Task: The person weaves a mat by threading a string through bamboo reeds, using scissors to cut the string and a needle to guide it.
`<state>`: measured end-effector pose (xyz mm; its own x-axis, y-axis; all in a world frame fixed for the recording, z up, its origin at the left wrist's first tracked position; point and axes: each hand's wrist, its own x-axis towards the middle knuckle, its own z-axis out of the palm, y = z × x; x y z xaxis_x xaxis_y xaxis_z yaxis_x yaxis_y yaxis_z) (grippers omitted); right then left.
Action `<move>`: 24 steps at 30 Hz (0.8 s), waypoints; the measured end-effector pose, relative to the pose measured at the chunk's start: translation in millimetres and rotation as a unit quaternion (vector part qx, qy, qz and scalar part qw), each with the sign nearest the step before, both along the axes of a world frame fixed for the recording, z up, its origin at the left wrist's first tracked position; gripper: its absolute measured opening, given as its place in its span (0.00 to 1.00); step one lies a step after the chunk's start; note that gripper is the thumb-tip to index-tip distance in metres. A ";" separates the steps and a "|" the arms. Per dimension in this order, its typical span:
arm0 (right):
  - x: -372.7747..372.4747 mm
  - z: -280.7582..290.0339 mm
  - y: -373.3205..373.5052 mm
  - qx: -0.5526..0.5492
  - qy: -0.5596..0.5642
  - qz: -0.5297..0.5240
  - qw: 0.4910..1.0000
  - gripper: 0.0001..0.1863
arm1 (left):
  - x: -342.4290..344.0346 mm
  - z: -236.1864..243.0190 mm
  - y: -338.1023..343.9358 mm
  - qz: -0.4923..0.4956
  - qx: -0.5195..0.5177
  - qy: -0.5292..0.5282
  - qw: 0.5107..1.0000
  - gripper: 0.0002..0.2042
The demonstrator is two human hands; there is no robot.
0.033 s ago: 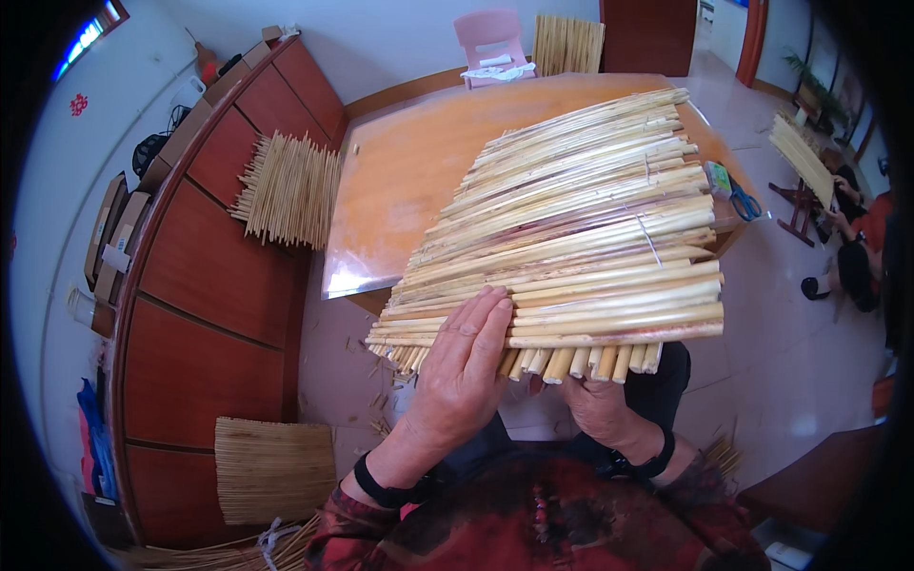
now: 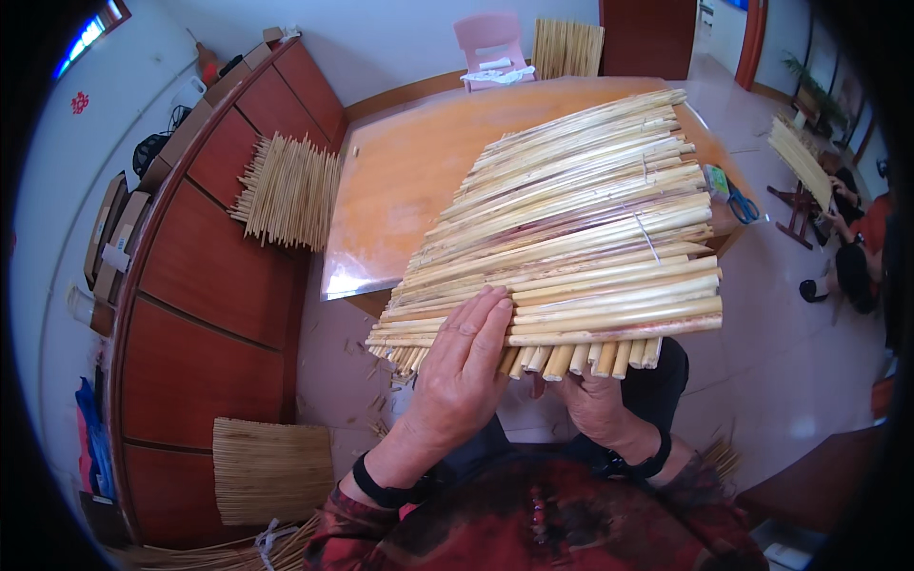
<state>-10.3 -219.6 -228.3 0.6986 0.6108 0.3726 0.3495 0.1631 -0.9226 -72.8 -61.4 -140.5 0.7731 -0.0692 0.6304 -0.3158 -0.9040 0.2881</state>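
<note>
A wide mat of pale cane sticks (image 2: 562,219), tied with thin string and with a second layer of stick ends showing beneath its near edge, rests across the table's near part and over my lap. My left hand (image 2: 462,366) lies on top of that edge, fingers together and pressed against the sticks, gripping it. My right hand (image 2: 590,407) is beneath the edge, curled against the stick ends, its fingertips partly hidden. Blue-handled scissors (image 2: 745,205) and a small green packet (image 2: 719,181) lie beside the mat's right side.
Glass-topped table (image 2: 367,205); red-brown cabinet (image 2: 209,371) at left with stick bundles (image 2: 286,190) and a mat (image 2: 271,471) against it. A pink chair (image 2: 486,43) stands behind. At right, a co-worker (image 2: 866,228) holds another mat (image 2: 800,162) near a wooden stand. Stick scraps litter the floor.
</note>
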 end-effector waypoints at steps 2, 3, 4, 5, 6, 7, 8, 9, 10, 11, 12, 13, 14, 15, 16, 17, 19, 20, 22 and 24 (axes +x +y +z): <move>-0.2 2.3 4.9 0.054 0.020 -0.010 0.998 0.12 | 2.3 0.9 -0.3 -0.016 0.009 0.008 1.000 0.25; 0.1 3.3 7.0 0.107 0.047 -0.020 0.993 0.10 | 3.4 1.2 -0.3 -0.033 0.018 0.021 0.999 0.27; -0.3 7.2 7.5 0.116 0.056 -0.019 0.991 0.08 | 3.7 1.1 0.1 -0.033 0.018 0.019 0.999 0.27; 0.4 1.5 7.5 0.116 0.055 -0.019 0.992 0.08 | 4.4 0.6 1.0 -0.038 0.030 0.009 0.999 0.27; 1.5 -9.2 7.8 0.102 0.047 -0.030 0.993 0.07 | 5.0 -0.3 1.5 -0.045 0.042 -0.001 0.998 0.28; 2.4 -11.5 9.2 0.088 0.038 -0.039 0.995 0.07 | 5.2 -0.7 1.8 -0.043 0.043 -0.002 0.998 0.28; 3.0 -10.2 10.0 0.088 0.037 -0.038 0.995 0.07 | 5.6 -1.2 1.7 -0.043 0.047 -0.006 0.998 0.28; 3.2 -5.3 11.7 0.095 0.011 -0.058 0.994 0.06 | 6.2 -1.7 1.6 -0.044 0.052 -0.010 0.998 0.27; 2.9 -0.3 13.6 0.102 -0.017 -0.079 0.992 0.05 | 7.0 -2.7 1.5 -0.043 0.052 -0.012 0.998 0.27; 1.5 3.0 14.5 0.102 -0.019 -0.079 0.991 0.05 | 7.2 -4.1 0.9 -0.037 0.044 -0.021 0.998 0.26; -0.5 5.7 15.0 0.099 0.002 -0.082 0.992 0.03 | 7.1 -5.0 0.4 -0.032 0.036 -0.031 0.998 0.25; -1.0 7.0 14.5 0.095 0.021 -0.086 0.992 0.02 | 7.2 -5.1 -0.4 -0.033 0.035 -0.033 0.998 0.25; -0.2 6.8 12.6 0.094 0.018 -0.087 0.992 0.02 | 7.2 -5.0 -1.4 -0.021 0.036 -0.045 0.998 0.24; 1.1 6.2 9.8 0.070 -0.009 -0.076 0.995 0.03 | 7.4 -5.2 -2.0 -0.009 0.037 -0.057 0.998 0.23; 2.2 5.4 8.5 0.046 -0.035 -0.062 0.996 0.04 | 7.5 -6.7 -2.5 -0.008 0.037 -0.059 0.998 0.23; 2.7 6.6 8.0 0.045 -0.037 -0.061 0.996 0.04 | 8.0 -8.5 -3.1 -0.001 0.038 -0.075 0.996 0.22; 2.6 11.3 6.8 0.050 -0.065 -0.080 0.993 0.06 | 9.1 -11.3 -4.6 0.006 0.038 -0.091 0.995 0.21; 2.3 7.9 6.4 0.049 -0.066 -0.079 0.993 0.06 | 9.6 -12.3 -5.7 0.003 0.041 -0.094 0.995 0.21; -0.7 -4.2 3.2 0.032 -0.074 -0.116 0.990 0.07 | 8.9 -13.9 -7.4 -0.003 0.038 -0.094 0.995 0.19; -6.4 -3.9 3.1 0.060 0.003 -0.102 0.993 0.06 | 10.5 -15.4 -8.6 0.001 0.034 -0.099 0.994 0.18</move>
<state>-16.8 -216.4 -232.2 0.8059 0.4075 0.4295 0.3814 0.1974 -0.9031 -62.3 -70.0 -155.9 0.6339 -0.1151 0.7648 -0.3577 -0.9204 0.1580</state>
